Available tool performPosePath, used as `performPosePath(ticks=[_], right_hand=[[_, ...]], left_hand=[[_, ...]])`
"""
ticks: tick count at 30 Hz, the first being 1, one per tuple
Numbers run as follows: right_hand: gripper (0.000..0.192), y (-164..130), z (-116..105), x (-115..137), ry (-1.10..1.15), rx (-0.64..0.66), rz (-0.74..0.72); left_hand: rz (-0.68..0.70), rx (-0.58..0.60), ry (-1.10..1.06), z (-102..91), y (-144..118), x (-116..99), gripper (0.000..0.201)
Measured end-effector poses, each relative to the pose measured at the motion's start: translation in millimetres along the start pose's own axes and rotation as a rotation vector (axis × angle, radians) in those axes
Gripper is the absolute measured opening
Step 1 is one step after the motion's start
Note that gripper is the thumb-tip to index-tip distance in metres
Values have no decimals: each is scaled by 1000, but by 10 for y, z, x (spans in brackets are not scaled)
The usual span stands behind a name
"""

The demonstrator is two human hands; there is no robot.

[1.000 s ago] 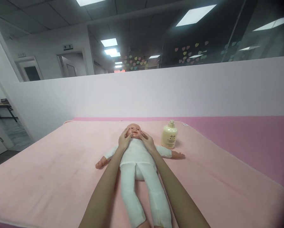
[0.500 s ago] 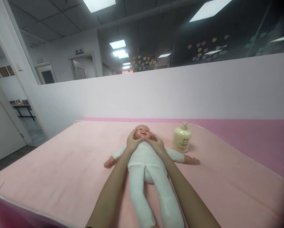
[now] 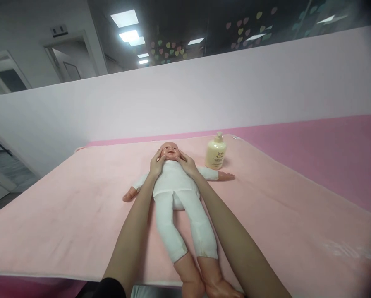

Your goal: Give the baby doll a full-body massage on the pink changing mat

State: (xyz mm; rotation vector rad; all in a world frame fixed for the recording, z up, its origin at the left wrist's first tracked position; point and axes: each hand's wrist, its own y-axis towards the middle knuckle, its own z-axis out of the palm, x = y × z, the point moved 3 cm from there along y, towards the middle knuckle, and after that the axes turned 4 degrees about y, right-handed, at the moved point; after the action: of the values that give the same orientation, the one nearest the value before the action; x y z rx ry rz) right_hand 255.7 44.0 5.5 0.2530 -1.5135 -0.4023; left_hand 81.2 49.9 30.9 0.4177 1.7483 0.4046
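Observation:
A baby doll in a white suit lies on its back on a pale pink blanket, head away from me and arms spread. My left hand rests against the left side of the doll's face, fingers on the cheek. My right hand presses the other cheek and jaw. Both hands cup the head from below the chin. The doll's bare feet reach the near edge of the blanket.
A cream pump bottle stands upright just right of the doll's head, close to its outstretched arm. A darker pink surface extends to the right. A low white partition wall runs behind the bed.
The view has tilted down, showing the doll's feet and less ceiling. My fingers have slid on the doll's cheeks toward the mouth and chin; both hands stay on the face.

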Motion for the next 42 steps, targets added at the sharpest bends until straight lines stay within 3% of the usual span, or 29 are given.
performPosePath(ticks=[8,13,15,21,30,36,42], right_hand=[[49,47,-17,-22,100,-117,39],[60,-8,12,45,-25,-116,7],[64,-35,16,71,-70,-111,17],[59,-74,8,138,-98,-64,7],[58,-30,-23,63,-106,-79,-40],[56,14,-28,10,-39,-102,-22],[55,-18,-21,41,-47,-123,14]], left_hand=[[-32,-63,-65,5,-2,-12,47],[-36,-35,113,59,-43,-66,83],[-62,-9,153,75,-47,-47,88],[-43,1,151,50,-15,14,68],[-42,-12,103,57,-14,-62,59],[-44,-10,72,58,-11,-76,61],[-48,-1,89,71,-32,-99,75]])
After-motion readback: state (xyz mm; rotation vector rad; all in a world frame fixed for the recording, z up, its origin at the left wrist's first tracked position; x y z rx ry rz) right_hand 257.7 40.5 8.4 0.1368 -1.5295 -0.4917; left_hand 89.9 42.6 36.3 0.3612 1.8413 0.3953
